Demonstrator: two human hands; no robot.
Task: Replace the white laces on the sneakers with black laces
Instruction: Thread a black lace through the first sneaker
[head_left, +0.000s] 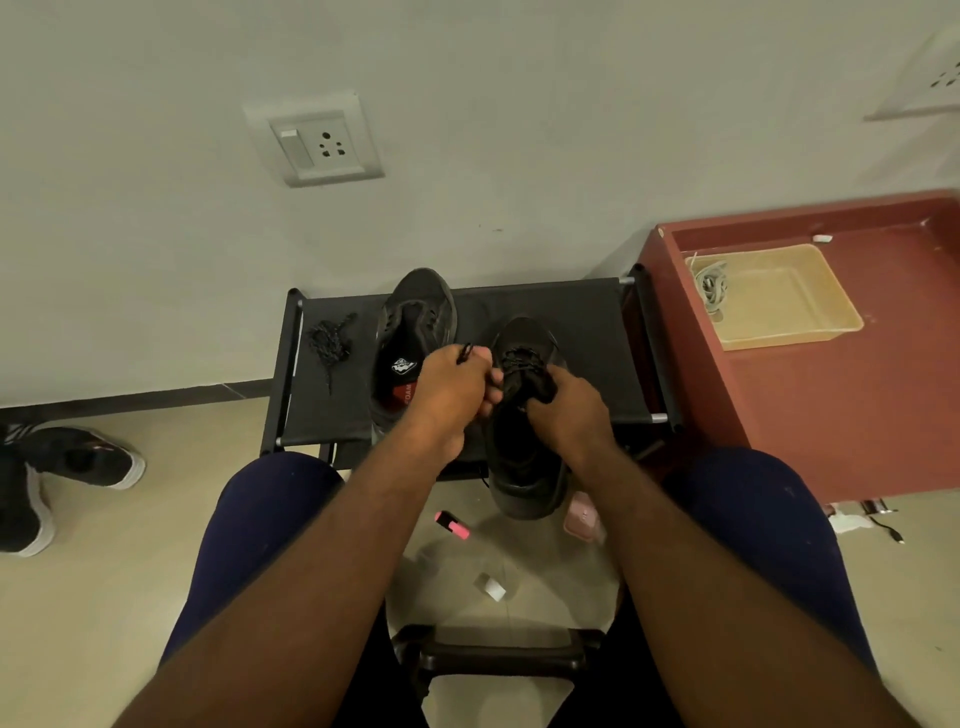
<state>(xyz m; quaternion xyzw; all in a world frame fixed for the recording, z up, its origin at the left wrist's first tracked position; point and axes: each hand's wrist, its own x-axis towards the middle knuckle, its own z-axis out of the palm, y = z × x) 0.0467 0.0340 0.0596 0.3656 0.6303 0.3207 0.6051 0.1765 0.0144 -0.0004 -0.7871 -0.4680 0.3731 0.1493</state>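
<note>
Two black sneakers lie on a black fabric rack (587, 322). The right sneaker (524, 467) hangs over the rack's front edge and has a black lace threaded in its upper eyelets. My right hand (566, 410) grips its tongue. My left hand (452, 389) pinches the end of that black lace (464, 354), pulled up to the left. The left sneaker (415, 322) lies unlaced beside it, its insole showing. A spare black lace (328, 340) lies bundled on the rack's left part. White laces (712, 286) lie in a beige tray (795, 322).
The tray sits on a red-brown cabinet (857, 415) at the right. On the floor between my knees lie a pink marker (453, 525), a pink case (584, 522) and a small white cap (491, 587). Another person's black-and-white shoes (67, 467) are at far left.
</note>
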